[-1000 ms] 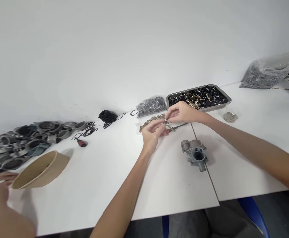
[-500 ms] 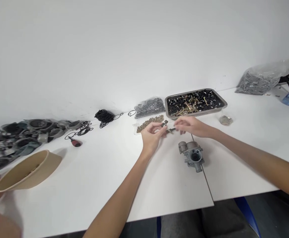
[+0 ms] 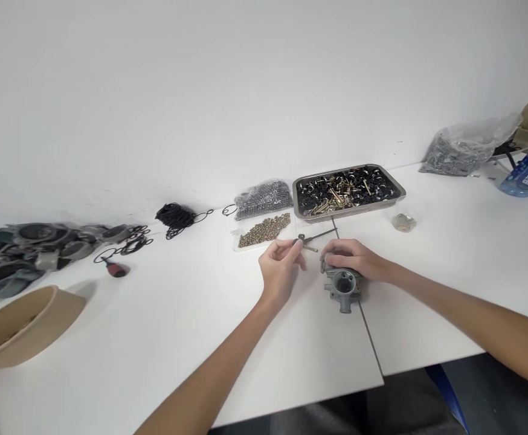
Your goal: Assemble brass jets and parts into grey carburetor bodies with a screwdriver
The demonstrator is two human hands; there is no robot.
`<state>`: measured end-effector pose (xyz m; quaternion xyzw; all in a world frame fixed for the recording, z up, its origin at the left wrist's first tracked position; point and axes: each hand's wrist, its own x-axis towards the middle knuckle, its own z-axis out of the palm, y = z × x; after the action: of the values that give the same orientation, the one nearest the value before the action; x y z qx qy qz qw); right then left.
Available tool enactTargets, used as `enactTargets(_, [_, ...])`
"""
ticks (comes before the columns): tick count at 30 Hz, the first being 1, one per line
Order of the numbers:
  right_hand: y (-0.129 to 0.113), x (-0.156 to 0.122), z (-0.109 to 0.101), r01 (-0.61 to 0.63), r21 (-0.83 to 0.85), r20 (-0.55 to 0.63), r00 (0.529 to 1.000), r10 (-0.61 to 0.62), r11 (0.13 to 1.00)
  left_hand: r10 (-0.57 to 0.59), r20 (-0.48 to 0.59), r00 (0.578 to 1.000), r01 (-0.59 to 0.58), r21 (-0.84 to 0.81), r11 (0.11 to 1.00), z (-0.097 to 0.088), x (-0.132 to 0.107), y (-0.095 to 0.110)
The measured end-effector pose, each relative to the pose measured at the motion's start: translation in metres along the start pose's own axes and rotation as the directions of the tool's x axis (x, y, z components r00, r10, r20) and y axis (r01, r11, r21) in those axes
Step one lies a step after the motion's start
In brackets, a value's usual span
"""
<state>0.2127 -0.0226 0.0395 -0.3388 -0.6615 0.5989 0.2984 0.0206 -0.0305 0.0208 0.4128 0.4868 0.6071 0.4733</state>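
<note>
A grey cast metal carburetor body [image 3: 343,287] lies on the white table [image 3: 177,338] near the seam between two tabletops. My right hand [image 3: 352,258] rests over its far side with fingers curled around it. My left hand [image 3: 282,269] hovers just to its left, pinching a small dark metal part with a brass pin [image 3: 304,241] between thumb and fingertips. A thin dark rod [image 3: 322,235] lies on the table just behind that part.
Behind stand a steel tray [image 3: 395,196] of black rings and brass pins, a bag of grey beads [image 3: 264,198], brass bits [image 3: 264,229], black O-rings [image 3: 176,215], a red-handled tool [image 3: 112,269]. Grey castings [image 3: 28,248] at left, a tan paper bowl [image 3: 19,326], bagged parts [image 3: 466,148] far right.
My right hand left the small part and came down onto the carburetor body. My left hand kept the part and dropped slightly. Another person's hand at the lower left has gone from view.
</note>
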Motion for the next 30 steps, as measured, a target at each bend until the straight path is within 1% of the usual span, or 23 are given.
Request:
enactTargets(4, [0.006, 0.002, 0.005, 0.014, 0.049, -0.144, 0.99, -0.007, 0.999, -0.072, 0.045, 0.996, 0.074, -0.036, 0.997, -0.005, -0.008, -0.005])
enactTargets(7, [0.009, 0.005, 0.007, 0.012, 0.086, -0.226, 0.974, 0.008, 0.996, -0.088, 0.092, 0.992, 0.089, -0.005, 0.996, -0.008, -0.012, -0.005])
enactTargets(10, [0.011, 0.007, 0.007, 0.009, 0.097, -0.273, 0.962, 0.018, 0.995, -0.088, 0.121, 0.989, 0.085, 0.025, 0.996, -0.008, -0.014, -0.003])
enactTargets(14, [0.014, 0.007, 0.008, 0.025, 0.117, -0.3, 0.954, 0.011, 0.993, -0.062, 0.045, 0.997, 0.06, 0.035, 0.998, -0.009, -0.013, 0.001])
enactTargets(16, [0.015, 0.007, 0.008, 0.028, 0.126, -0.307, 0.952, 0.012, 0.992, -0.042, 0.025, 0.999, 0.041, 0.05, 0.998, -0.009, -0.011, 0.001])
enactTargets(25, [0.012, 0.005, 0.012, 0.01, 0.112, -0.346, 0.938, 0.03, 0.994, -0.009, 0.043, 0.999, 0.005, 0.098, 0.995, -0.01, -0.009, -0.002])
enactTargets(28, [0.011, 0.005, 0.013, 0.012, 0.113, -0.353, 0.935, 0.029, 0.994, 0.016, 0.03, 0.999, -0.018, 0.088, 0.996, -0.008, -0.013, -0.001])
enactTargets(30, [0.01, 0.005, 0.014, 0.014, 0.107, -0.359, 0.933, 0.025, 0.994, 0.035, 0.065, 0.997, -0.04, 0.083, 0.996, -0.006, -0.019, 0.0])
